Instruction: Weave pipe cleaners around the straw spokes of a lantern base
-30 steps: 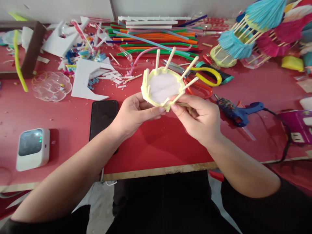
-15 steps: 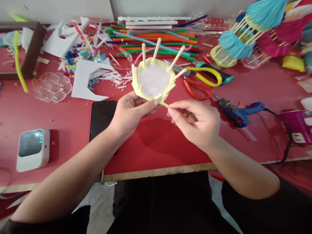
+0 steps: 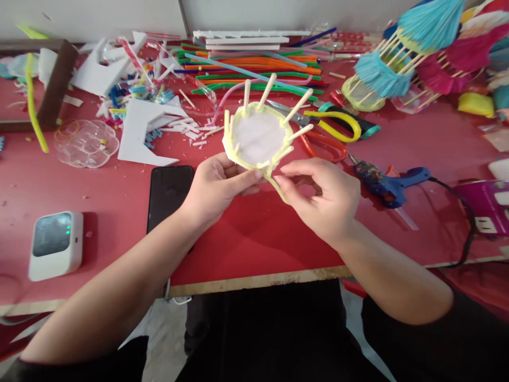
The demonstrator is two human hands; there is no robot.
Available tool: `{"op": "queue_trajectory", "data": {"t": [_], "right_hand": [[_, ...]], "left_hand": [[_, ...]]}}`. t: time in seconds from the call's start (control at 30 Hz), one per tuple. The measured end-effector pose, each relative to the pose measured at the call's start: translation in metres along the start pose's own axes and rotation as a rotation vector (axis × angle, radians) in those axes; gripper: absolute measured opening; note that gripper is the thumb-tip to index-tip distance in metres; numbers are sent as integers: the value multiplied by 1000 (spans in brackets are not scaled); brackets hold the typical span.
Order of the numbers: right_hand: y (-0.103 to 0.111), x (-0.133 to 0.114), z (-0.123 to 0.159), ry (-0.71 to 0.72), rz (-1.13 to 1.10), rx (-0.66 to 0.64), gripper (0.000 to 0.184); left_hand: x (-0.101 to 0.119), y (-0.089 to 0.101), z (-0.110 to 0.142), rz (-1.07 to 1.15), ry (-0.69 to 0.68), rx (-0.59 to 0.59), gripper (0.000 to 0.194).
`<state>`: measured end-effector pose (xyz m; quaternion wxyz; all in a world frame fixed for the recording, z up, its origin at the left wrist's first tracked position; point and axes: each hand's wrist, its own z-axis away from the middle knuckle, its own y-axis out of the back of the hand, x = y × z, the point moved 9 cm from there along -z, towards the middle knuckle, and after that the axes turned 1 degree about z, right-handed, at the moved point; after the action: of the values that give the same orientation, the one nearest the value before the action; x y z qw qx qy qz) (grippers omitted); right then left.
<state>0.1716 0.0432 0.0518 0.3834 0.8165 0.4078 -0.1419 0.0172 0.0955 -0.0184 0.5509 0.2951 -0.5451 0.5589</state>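
Observation:
My left hand [image 3: 212,187] pinches the near rim of a small round white disc frame [image 3: 256,137] with several wooden sticks standing out of its yellow-wrapped edge. It is held above the red table [image 3: 246,233]. My right hand [image 3: 324,197] is closed on a yellow strand [image 3: 277,185] that runs from the frame's lower edge down into my fingers. Both hands meet just below the frame.
A black phone [image 3: 168,193] lies left of my left hand; a white device [image 3: 54,244] sits near the front left edge. Scissors [image 3: 332,130] and a blue glue gun [image 3: 387,182] lie right. Coloured strands [image 3: 258,66], white foam scraps [image 3: 141,130] and tasselled frames [image 3: 397,58] crowd the back.
The frame first moved left and away, then came back slightly right. My right hand let go of the rim and now pulls the yellow strand downward from it.

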Motion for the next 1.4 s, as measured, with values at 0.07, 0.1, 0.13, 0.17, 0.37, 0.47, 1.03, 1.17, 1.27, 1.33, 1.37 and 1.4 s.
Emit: {"op": "queue_trajectory", "data": {"t": [0.07, 0.1, 0.13, 0.17, 0.37, 0.47, 1.03, 1.17, 1.27, 1.33, 1.37, 1.4], "right_hand": [[-3, 8, 2, -66, -51, -15, 17], [-4, 12, 2, -99, -84, -26, 21], [-6, 14, 3, -121, -113, -36, 25], [-7, 14, 3, -129, -136, -46, 27], [-6, 7, 3, -108, -178, -21, 32], [-4, 7, 2, -112, -159, -4, 27], [17, -5, -5, 152, 208, 11, 17], [16, -9, -5, 167, 131, 23, 21], [21, -8, -4, 141, 82, 99, 22], [24, -6, -3, 103, 104, 144, 19], [24, -6, -2, 88, 120, 157, 17], [24, -7, -2, 84, 134, 164, 16]], "left_hand": [[-1, -2, 0, -23, -2, -23, 32], [-1, -3, 0, -28, -4, -34, 32], [-1, -4, 0, -30, -10, -45, 32], [0, -5, 0, -31, -21, -51, 32], [11, -12, 4, -23, -181, -113, 31], [16, -14, 6, -43, -238, -129, 28], [2, -14, 4, -12, 32, -170, 27], [0, -16, 6, -27, 52, -203, 29], [0, -17, 6, -25, 56, -203, 28], [0, -16, 5, -26, 49, -191, 27], [0, -16, 5, -26, 41, -183, 28], [1, -16, 5, -26, 32, -175, 28]]}}
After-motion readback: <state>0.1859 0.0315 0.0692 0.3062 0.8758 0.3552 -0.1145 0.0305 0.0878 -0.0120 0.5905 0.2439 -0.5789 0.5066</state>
